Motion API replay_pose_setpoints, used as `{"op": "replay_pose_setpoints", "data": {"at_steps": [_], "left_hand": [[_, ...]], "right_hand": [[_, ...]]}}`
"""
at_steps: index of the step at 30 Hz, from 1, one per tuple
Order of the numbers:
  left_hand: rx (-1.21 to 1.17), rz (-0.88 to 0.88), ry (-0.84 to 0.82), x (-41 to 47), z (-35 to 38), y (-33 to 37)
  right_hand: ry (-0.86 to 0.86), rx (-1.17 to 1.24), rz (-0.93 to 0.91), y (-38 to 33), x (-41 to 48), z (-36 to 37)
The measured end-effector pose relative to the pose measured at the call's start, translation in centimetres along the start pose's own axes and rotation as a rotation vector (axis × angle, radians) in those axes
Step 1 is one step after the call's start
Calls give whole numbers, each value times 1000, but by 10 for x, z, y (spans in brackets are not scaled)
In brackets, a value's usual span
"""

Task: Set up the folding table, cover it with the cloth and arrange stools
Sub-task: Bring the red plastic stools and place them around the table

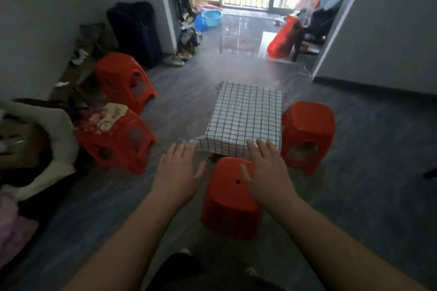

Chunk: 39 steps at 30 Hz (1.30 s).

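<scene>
A low table stands in the middle of the floor, covered by a white cloth with a black grid (246, 113). One red plastic stool (228, 198) stands at its near side, another red stool (307, 132) at its right side. My left hand (178, 172) hovers with straight fingers to the left of the near stool, holding nothing. My right hand (267, 172) is spread flat over that stool's right top edge; whether it touches is unclear. Two more red stools stand at the left: a far one (125, 78) and a near one (118, 139) with a bag on top.
Clutter lines the left wall: a dark suitcase (134, 30), cardboard, clothes and a pale bundle (47, 139). A blue basin (212, 17) and a red bag (282, 35) lie further back near the balcony door. A white wall corner (331, 54) juts in at the right.
</scene>
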<state>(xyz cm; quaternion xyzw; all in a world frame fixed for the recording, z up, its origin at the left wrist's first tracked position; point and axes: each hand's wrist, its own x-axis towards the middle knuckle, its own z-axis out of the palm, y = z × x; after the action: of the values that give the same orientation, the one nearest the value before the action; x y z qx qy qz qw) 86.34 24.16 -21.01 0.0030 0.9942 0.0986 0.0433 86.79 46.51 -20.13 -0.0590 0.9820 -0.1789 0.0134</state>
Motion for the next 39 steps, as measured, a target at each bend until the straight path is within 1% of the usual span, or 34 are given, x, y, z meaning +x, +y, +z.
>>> {"op": "replay_pose_setpoints", "data": {"at_steps": [2,5,8,11,14,18,20,23,27,32,36,39], "left_hand": [[-19,-33,32,-10,-17,-16],[-34,-92,56,-29,-35,-44],[-44,-144,91,-52,-53,-82],[-74,-206,134,-78,-74,-140],[-88,-302,155,-110,-92,-215],[-132,-392,195,-149,-117,-307],[-134,-430,207,-162,-131,-343],[-123,-489,217,-173,-149,-385],[-115,-492,219,-163,-161,-424],[-130,-492,204,-122,-162,-460],[-86,-464,160,-55,-162,-485],[-65,-450,149,10,-162,-506]], "right_hand": [[21,7,-62,-29,-4,-7],[-53,-29,-130,-68,-6,-5],[-68,-43,-176,-113,-7,6],[-56,-30,-249,-174,-4,21],[-66,-7,-318,-256,-3,46],[-88,86,-396,-365,-6,75],[-90,104,-427,-410,-4,85],[-108,127,-460,-458,-2,98],[-127,125,-477,-494,16,111],[-165,151,-459,-517,66,129],[-177,185,-400,-522,130,143],[-169,186,-404,-520,190,153]]}}
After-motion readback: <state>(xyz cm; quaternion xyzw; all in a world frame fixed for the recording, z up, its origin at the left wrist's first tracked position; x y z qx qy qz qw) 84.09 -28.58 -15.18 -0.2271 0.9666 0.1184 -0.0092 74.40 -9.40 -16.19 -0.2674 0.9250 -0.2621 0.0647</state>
